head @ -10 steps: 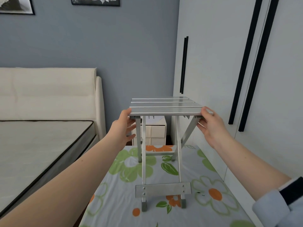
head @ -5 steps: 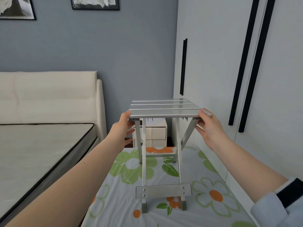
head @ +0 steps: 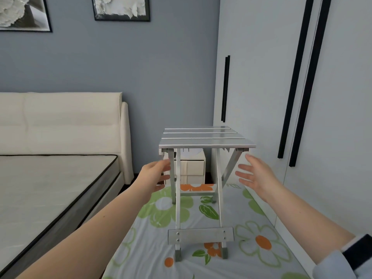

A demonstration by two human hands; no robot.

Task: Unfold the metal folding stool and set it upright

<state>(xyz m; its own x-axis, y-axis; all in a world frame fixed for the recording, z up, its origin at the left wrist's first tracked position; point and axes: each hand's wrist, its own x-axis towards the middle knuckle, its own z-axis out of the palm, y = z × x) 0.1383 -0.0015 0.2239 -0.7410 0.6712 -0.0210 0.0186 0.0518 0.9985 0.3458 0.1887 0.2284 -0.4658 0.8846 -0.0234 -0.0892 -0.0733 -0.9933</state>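
The metal folding stool (head: pixel 205 140) stands unfolded and upright on a flower-print sheet (head: pixel 259 246), its slatted seat level and its crossed legs spread. My left hand (head: pixel 155 177) hovers just left of the stool's legs, below the seat, with fingers apart and holding nothing. To the right of the legs, my right hand (head: pixel 254 174) is also below the seat, palm open toward the stool and apart from it.
A bed with a bare mattress (head: pixel 46 190) and cream headboard (head: pixel 60 121) fills the left. A white wardrobe (head: pixel 261 77) with black handles runs along the right. A small white drawer unit (head: pixel 193 168) stands behind the stool against the blue wall.
Both hands have let go of the seat edges and drawn back and down, fingers spread. The stool stays standing where it was.
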